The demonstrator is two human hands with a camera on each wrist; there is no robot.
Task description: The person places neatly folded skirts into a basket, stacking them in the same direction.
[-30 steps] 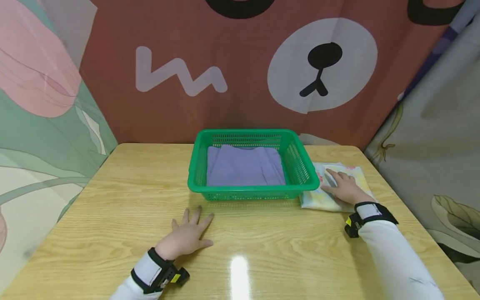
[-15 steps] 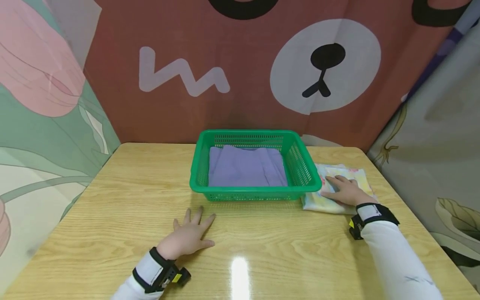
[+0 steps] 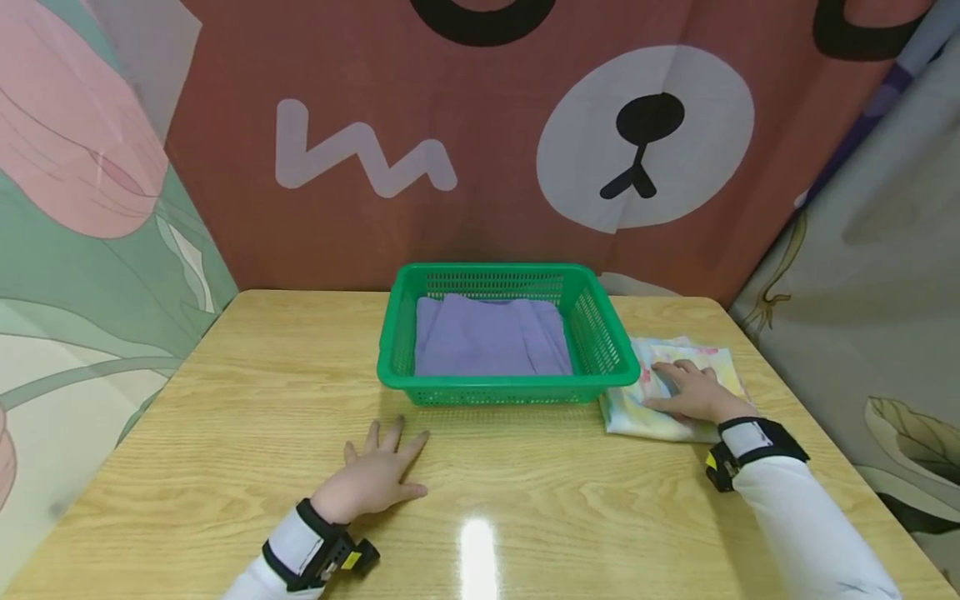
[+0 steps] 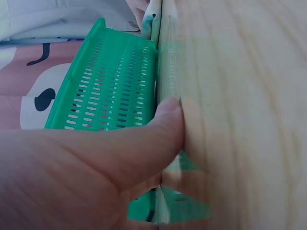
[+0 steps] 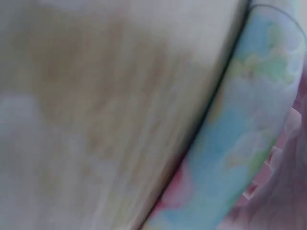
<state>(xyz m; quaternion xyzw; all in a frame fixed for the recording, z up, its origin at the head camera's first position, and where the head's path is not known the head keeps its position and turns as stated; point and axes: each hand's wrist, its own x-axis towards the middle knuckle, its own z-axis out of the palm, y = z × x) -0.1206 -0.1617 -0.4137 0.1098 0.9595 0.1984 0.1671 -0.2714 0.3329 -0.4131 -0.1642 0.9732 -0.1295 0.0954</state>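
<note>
My right hand [image 3: 693,392] lies on top of the folded pastel cloth [image 3: 675,392], fingers laid fairly flat across it and not visibly curled round an edge, so I read it as pressing, not gripping. The cloth sits on the table [image 3: 225,400] directly under that palm, its near-left edge just beside the green basket [image 3: 600,333]. To lift it well, I judge I should slide fingers under the edge nearest my wrist and keep the thumb on top, so the folds stay stacked. My left hand [image 3: 371,475] rests flat on the wood with fingers spread, holding nothing; its wrist view shows the thumb [image 4: 163,120] down on the tabletop, the basket wall just beyond. Inside the basket lies a folded lavender cloth [image 3: 487,337], covering most of the floor.
</note>
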